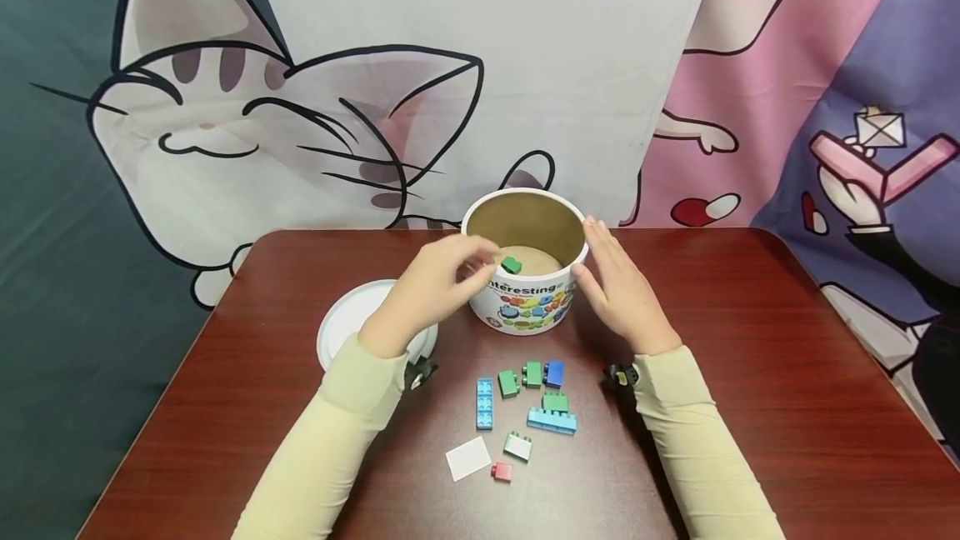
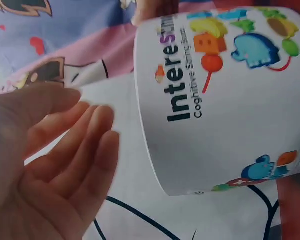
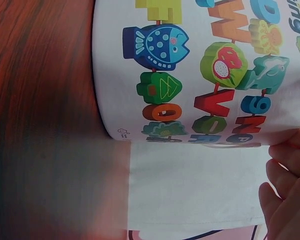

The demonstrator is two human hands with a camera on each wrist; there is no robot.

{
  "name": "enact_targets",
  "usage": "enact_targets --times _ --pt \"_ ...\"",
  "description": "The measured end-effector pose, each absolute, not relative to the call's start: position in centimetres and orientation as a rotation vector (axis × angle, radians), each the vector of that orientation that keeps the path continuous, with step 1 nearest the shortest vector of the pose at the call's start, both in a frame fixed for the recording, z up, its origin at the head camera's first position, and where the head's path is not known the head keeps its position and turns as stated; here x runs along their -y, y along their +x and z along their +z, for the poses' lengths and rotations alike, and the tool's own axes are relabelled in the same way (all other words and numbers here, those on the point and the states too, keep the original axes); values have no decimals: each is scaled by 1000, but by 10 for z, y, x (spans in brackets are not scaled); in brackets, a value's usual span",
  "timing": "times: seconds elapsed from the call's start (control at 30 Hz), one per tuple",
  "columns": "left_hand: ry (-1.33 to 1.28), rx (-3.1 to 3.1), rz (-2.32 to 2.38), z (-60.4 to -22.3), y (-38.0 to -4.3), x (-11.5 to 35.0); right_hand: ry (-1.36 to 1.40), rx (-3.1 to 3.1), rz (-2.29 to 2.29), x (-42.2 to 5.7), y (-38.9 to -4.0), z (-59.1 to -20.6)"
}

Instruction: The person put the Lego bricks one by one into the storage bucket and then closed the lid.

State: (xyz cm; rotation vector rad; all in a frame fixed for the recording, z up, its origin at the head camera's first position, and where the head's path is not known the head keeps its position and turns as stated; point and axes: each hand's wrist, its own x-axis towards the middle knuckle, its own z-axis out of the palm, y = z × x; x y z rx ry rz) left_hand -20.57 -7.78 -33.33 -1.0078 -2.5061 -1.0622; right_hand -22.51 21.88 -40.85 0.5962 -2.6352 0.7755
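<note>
A white printed tub stands uncovered near the table's back edge. My left hand is at the tub's near left rim, its fingers bent loosely with nothing between them. In the left wrist view a gap shows between the fingertips and the tub wall. A green toy brick shows inside the tub, just past those fingers; whether it touches the bottom I cannot tell. Against the tub's right side lies my right hand, fingers mostly straight, touching the wall near the rim.
Partly behind my left wrist lies a round white lid. In front of the tub are light blue bricks, green bricks, a blue brick, a white-topped brick, a small red brick and a white card.
</note>
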Motion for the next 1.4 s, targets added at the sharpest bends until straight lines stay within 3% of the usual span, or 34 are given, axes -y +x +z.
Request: enact_targets --times 0.33,0.87,1.4 --pt "-1323 2743 -865 -364 -175 99 593 2630 789 -218 -225 -408" --pt "-1249 3104 -685 -411 -151 102 580 2626 795 -219 -226 -410" --pt "-1240 3079 -522 -418 -139 92 587 2627 802 -219 -225 -409"
